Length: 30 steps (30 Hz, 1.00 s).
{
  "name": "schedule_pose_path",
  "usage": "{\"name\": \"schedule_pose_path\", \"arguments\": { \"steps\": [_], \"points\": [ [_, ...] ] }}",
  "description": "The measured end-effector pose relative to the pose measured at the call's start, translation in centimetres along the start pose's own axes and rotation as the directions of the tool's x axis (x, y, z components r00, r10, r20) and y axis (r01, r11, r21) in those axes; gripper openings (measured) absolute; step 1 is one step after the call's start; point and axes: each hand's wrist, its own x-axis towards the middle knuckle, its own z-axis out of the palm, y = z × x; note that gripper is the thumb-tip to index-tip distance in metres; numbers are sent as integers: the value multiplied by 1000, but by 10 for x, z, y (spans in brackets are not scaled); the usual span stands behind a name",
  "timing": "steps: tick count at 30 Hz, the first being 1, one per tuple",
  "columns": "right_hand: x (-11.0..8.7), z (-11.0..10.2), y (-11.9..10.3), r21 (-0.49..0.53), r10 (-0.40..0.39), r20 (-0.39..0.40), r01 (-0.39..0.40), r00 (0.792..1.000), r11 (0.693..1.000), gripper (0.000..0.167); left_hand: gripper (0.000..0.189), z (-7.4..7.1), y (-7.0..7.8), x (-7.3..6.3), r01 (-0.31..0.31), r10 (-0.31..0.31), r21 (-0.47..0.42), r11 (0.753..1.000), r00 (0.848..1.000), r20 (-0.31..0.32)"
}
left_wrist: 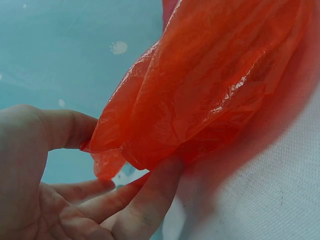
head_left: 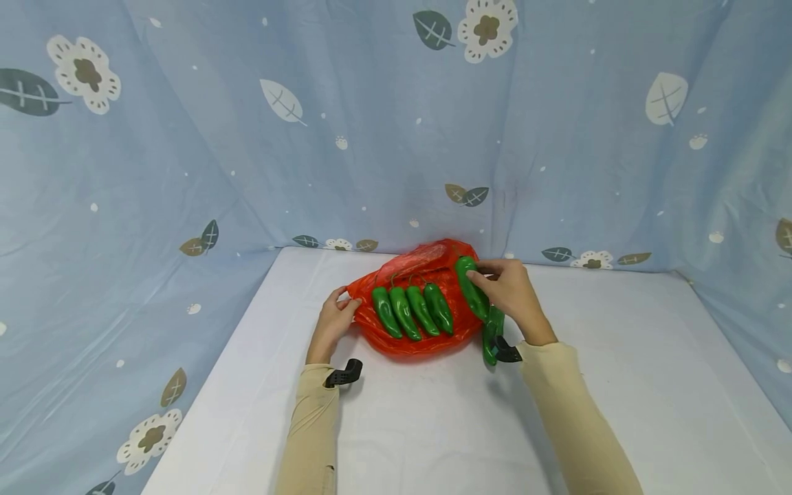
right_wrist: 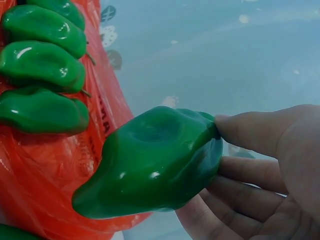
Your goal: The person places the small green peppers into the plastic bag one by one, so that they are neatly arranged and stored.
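My right hand (head_left: 510,289) pinches a glossy green pepper (head_left: 470,285) near its stem end, thumb on one side and fingers on the other. The pepper is held above the right part of a red plastic bag (head_left: 396,347), its tip pointing down in the head view. Several more green peppers (head_left: 403,313) lie side by side on the bag, stems toward the back. At the bag's left edge my left hand (head_left: 334,320) grips the thin plastic (left_wrist: 165,105) between thumb and fingers.
Partly behind the right wrist, more green pepper (head_left: 490,340) shows at the bag's right side, reaching onto the white tabletop (head_left: 421,419). A blue patterned cloth (head_left: 383,124) hangs right behind the bag and along both sides. Black wrist devices (head_left: 345,373) sit on both sleeves.
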Motion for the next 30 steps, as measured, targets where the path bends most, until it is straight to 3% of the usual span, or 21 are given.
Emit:
{"name": "schedule_pose_path", "arguments": {
  "steps": [22,30],
  "points": [
    [6,19,0,-37,-56,37,58,998,998,31,67,2,-1,0,-13,13,2,1000,1000,-4],
    [8,28,-2,-56,-15,57,18,998,998,35,67,1,-2,-1,-15,15,1,1000,1000,-8]
  ]
}}
